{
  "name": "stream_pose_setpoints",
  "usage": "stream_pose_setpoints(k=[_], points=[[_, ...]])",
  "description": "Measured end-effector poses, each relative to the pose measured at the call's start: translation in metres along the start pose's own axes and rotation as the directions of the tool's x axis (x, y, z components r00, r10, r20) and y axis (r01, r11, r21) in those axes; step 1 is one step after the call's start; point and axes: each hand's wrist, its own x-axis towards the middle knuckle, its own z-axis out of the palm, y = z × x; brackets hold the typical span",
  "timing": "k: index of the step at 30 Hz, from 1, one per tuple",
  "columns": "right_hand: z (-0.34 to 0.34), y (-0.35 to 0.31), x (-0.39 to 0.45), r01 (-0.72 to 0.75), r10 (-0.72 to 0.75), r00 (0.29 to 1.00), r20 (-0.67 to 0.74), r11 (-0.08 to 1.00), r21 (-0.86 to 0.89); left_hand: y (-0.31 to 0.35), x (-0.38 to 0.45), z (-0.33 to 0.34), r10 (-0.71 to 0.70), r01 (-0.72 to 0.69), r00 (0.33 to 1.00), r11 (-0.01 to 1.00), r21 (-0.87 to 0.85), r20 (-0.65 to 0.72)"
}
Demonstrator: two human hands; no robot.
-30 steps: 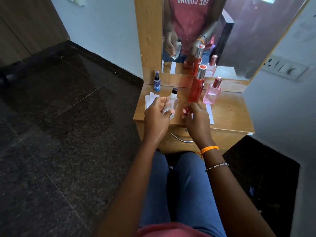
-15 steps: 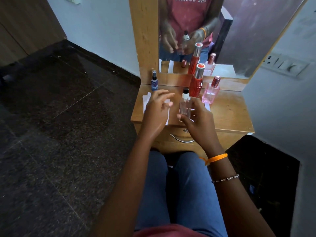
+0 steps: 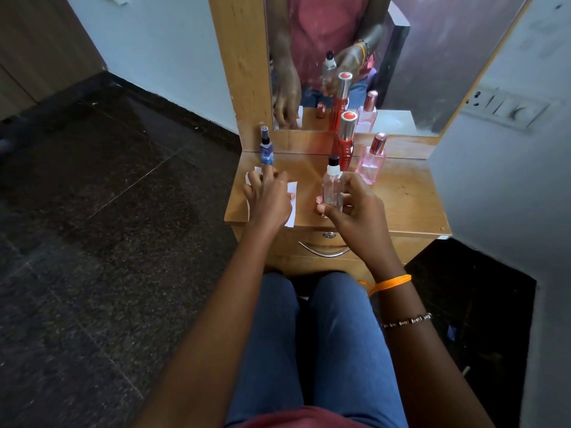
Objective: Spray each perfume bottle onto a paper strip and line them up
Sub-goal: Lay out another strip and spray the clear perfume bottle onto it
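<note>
Blue bottle point(image 3: 266, 148) label — lettering unreadable

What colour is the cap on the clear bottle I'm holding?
Black, above a white collar, on the clear bottle in your right hand; the head view shows it.

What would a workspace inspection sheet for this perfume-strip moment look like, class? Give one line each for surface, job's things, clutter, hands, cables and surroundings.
Surface: wooden dressing table, with a drawer handle below.
Job's things: clear bottle with a black cap, held upright; tall red bottle, pink bottle and small blue bottle standing at the back; paper strips at the left.
Clutter: nothing seen.
Hands: right hand grips the clear bottle; left hand rests on the paper strips, fingers spread.
Cables: nothing seen.
Surroundings: mirror behind the table, switch panel on the right wall, dark tiled floor.
</note>
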Motion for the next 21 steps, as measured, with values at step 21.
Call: stream_pose_setpoints(k=[21], points=[[-0.003,-0.018,-0.011,-0.353,-0.028,0.916,0.401,0.422,0.835,-0.001,-0.038,-0.046,-0.106,0.037,0.993,0.71,-0.703,-0.055]])
